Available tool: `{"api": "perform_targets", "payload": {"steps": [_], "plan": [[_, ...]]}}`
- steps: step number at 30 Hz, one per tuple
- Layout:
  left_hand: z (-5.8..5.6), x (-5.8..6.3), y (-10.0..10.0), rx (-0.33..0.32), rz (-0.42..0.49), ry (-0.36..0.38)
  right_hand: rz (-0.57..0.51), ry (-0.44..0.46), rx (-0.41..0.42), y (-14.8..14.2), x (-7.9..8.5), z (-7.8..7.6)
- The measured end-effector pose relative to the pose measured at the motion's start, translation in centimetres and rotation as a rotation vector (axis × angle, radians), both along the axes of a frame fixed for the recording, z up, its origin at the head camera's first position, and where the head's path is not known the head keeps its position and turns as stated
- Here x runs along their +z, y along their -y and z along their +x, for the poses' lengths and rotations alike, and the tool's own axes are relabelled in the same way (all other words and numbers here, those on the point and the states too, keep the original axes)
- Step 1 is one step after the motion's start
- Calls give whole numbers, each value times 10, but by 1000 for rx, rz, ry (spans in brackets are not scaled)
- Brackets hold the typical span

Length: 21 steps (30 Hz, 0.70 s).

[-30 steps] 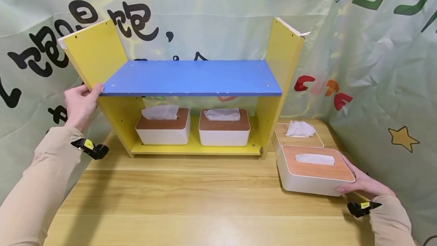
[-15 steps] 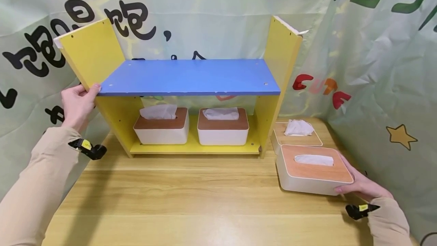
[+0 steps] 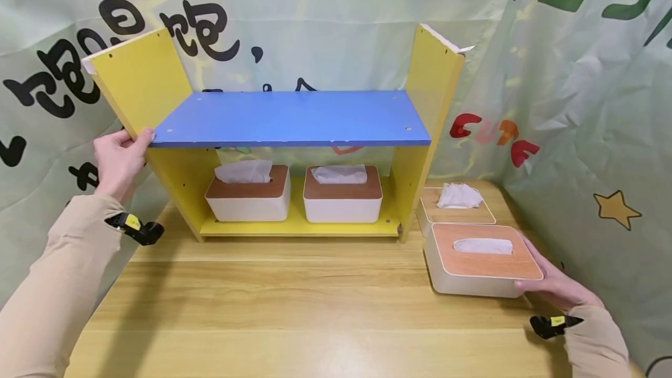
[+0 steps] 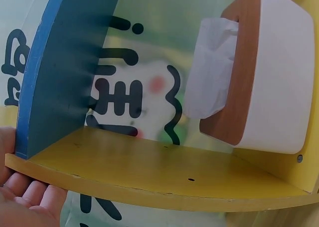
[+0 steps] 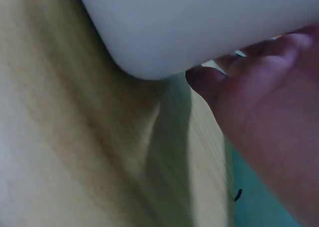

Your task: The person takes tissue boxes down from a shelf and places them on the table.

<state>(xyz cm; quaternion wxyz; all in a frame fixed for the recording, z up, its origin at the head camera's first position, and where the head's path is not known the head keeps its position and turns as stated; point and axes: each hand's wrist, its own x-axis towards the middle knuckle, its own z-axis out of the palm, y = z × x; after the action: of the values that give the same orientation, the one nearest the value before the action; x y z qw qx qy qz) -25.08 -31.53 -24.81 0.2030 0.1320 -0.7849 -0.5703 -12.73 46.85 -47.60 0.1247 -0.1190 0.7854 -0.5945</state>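
Note:
My left hand (image 3: 119,159) grips the left side panel of a yellow and blue shelf (image 3: 294,118). Its thumb lies at the front left corner of the blue board, and in the left wrist view curled fingers (image 4: 35,192) show against the outside of the yellow panel. On the right of the table, my right hand (image 3: 562,284) holds the right end of a white tissue box (image 3: 472,286) with a wood-coloured lid. The thumb is by the front right corner; the other fingers are largely hidden behind the box. In the right wrist view, the box's underside corner (image 5: 149,52) shows close to the tabletop.
Two similar tissue boxes, a left one (image 3: 249,209) and a right one (image 3: 343,210), stand on the shelf's yellow bottom board. Another tissue box (image 3: 433,214) stands behind the held one, beside the shelf. A printed cloth (image 3: 325,34) hangs behind the wooden table (image 3: 273,296).
The head view has shifted slightly. Both hands keep their places on the shelf and the tissue box; the right thumb has moved up a little at the box's corner.

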Motion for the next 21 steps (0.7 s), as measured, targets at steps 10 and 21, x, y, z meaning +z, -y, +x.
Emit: {"api": "perform_targets", "payload": {"steps": [10, 21], "plan": [[-1, 1, -1, -5, -24, 7, -294, 22, -40, 13, -5, -4], [-1, 0, 1, 2, -47, 10, -451, 73, -38, 19, -3, -7]]}}
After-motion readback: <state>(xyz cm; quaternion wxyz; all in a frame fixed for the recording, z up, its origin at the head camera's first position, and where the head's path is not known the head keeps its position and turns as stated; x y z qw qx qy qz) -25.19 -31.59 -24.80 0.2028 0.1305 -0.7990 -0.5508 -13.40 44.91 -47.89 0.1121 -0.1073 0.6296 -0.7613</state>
